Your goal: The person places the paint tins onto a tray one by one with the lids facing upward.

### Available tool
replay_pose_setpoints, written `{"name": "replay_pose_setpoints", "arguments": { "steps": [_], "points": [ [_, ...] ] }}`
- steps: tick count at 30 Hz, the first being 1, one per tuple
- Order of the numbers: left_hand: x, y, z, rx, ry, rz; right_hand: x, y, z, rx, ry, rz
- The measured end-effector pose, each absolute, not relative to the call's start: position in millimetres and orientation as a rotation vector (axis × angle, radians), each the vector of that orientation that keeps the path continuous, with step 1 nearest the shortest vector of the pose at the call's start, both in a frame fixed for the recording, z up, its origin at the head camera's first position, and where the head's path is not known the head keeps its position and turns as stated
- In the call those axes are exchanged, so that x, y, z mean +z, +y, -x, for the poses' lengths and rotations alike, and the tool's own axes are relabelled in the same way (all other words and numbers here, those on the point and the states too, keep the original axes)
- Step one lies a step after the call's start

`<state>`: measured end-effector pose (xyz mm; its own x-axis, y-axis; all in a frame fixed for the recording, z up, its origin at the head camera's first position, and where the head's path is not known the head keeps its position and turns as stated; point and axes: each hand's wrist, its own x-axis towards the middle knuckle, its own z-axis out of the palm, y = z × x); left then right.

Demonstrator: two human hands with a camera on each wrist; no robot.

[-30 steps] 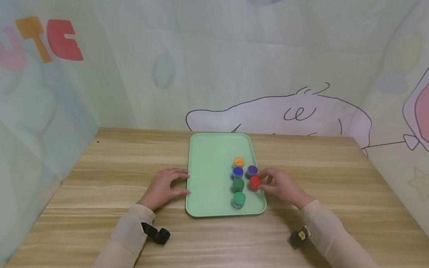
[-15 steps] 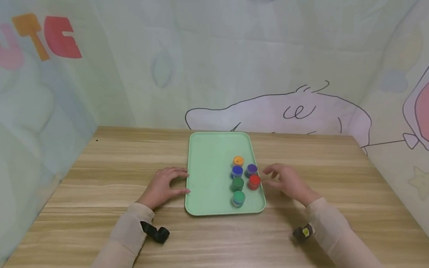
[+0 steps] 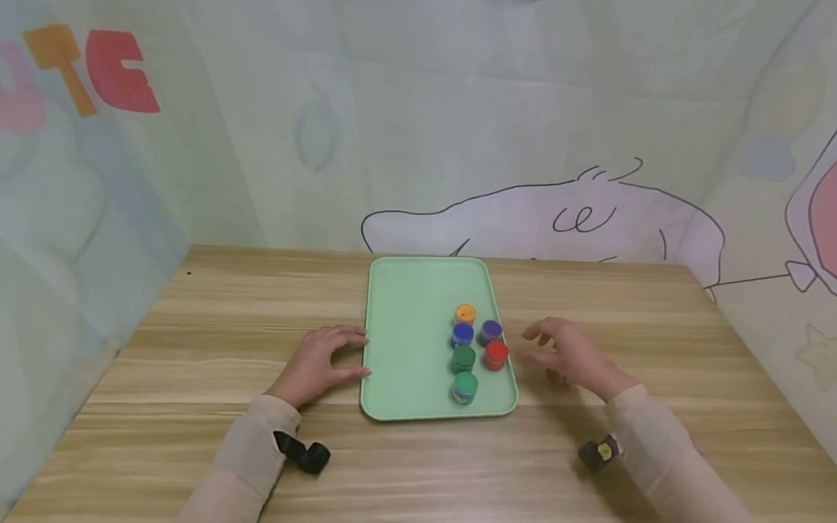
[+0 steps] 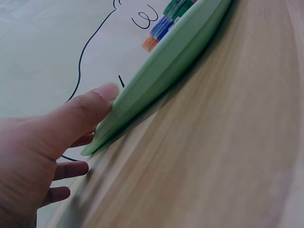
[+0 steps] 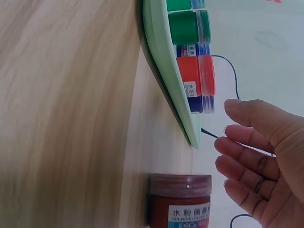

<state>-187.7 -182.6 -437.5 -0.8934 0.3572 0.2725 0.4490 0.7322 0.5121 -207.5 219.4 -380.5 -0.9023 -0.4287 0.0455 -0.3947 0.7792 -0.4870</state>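
In the head view, my left hand (image 3: 316, 364) rests thumb and fingertips spread along the left rim of a light green tray (image 3: 416, 294). Small paint jars stand on the tray's right half: orange (image 3: 465, 315), blue (image 3: 462, 335), purple (image 3: 490, 332), red (image 3: 495, 354), dark green (image 3: 463, 359) and lighter green (image 3: 464, 387). Beyond the right rim, my right hand (image 3: 568, 355) hovers with loosely bent fingers, apart from the red jar. The right wrist view shows a brownish-red gouache jar (image 5: 180, 202) on its side at the table, below the fingers; the hand hides it from the head view.
The tray lies on a wood-grain table (image 3: 403, 487) whose far edge meets a printed cloth backdrop (image 3: 253, 120). A small black wrist camera (image 3: 313, 457) sits by the left sleeve and another black camera (image 3: 598, 452) by the right one.
My right hand has let go of the red jar on the tray and drawn back to the right, past the rim. My left hand has stayed at the left rim.
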Motion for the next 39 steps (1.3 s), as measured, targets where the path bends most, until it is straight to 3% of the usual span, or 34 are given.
{"name": "replay_pose_setpoints", "arguments": {
  "steps": [39],
  "points": [
    [-439, -183, 188, -0.883, -2.766, 0.665, -375, 244, 202, -0.586, 2.93, 0.639]
  ]
}}
